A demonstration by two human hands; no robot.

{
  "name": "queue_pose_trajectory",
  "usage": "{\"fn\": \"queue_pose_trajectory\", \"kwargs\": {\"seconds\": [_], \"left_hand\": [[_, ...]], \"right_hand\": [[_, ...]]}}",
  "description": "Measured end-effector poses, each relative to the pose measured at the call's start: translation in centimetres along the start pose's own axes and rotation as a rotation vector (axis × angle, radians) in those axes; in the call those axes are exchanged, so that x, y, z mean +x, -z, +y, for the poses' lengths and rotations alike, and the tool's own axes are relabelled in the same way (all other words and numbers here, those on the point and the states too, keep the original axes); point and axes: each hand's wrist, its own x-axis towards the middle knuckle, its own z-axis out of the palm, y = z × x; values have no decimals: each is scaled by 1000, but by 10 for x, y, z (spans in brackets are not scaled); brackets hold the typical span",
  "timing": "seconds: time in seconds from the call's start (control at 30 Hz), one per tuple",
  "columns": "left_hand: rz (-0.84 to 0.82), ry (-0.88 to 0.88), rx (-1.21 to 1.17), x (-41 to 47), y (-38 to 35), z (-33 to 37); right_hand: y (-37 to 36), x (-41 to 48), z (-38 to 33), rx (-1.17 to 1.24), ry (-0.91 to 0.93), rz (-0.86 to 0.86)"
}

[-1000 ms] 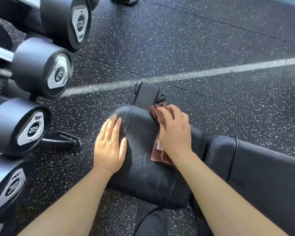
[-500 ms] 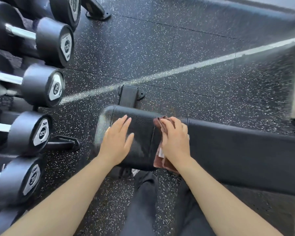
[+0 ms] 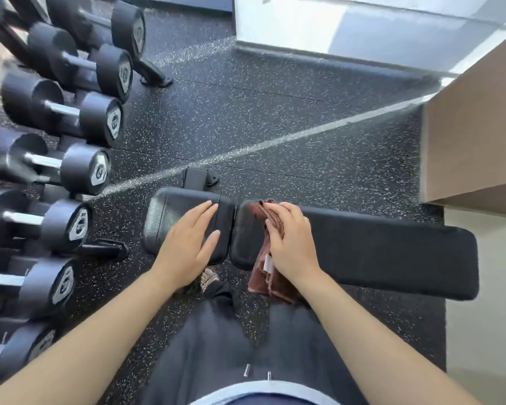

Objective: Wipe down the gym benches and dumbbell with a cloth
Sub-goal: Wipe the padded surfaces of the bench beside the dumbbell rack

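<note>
The brown cloth sits in the middle of the frame, on the left end of the long back pad of the bench. The right hand lies flat on top of it, fingers together and a little bent, pressing the cloth down. Part of the cloth hangs off the near edge of the pad, with a small white tag showing.

The long pad runs from the middle of the frame out to the right. So the part that looks not yet wiped lies to the right of the right hand's fingers, and the right hand is the near one for that. I think the next wipe should slide to the right, along the pad.

The left hand rests open on the short seat pad, fingers spread a little, holding nothing. A thin gap splits the two pads, and the hands sit one on each side of it.

Both pads look smooth, black and a bit shiny. The floor is black with white specks. A rack of dumbbells fills the left side of the frame, near the seat pad but apart from it. A tan block stands at the upper right, behind the bench.
</note>
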Motion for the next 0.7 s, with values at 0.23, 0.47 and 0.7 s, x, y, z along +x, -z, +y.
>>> {"fn": "queue_pose_trajectory", "kwargs": {"seconds": [0.23, 0.47, 0.7], "left_hand": [[150, 125, -57, -17, -32, 107], [294, 290, -100, -55, -52, 148], [442, 491, -143, -136, -50, 137]], "right_hand": [[74, -32, 37, -55, 196, -90], [87, -53, 50, -120, 337, -247], [60, -89, 12, -161, 545, -355]]}}
